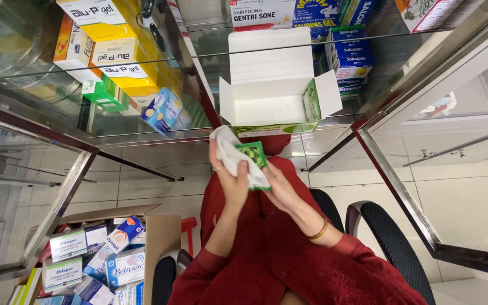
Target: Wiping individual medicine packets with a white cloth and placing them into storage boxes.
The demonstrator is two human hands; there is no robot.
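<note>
Looking steeply down from head height, facing a glass display cabinet [142, 121], sitting close over the left hand [234, 183] and right hand [280, 189], catching tiled floor [470, 197] beneath.

Two hands in shot, the left hand [230, 181] and the right hand [280, 189], sharing one white cloth [228, 149] and one small green packet [252, 153]. One open white carton [266, 85] sits on the glass counter [199, 121], and there's one more green packet [311, 99] standing inside it. One gold bangle [318, 230] on the right wrist. Down at floor level, one cardboard box [162, 237] crammed with medicine packs, too many overlapping to count. One black chair [388, 237]. On the shelf, at least four yellow-and-white boxes [122, 53].
</note>
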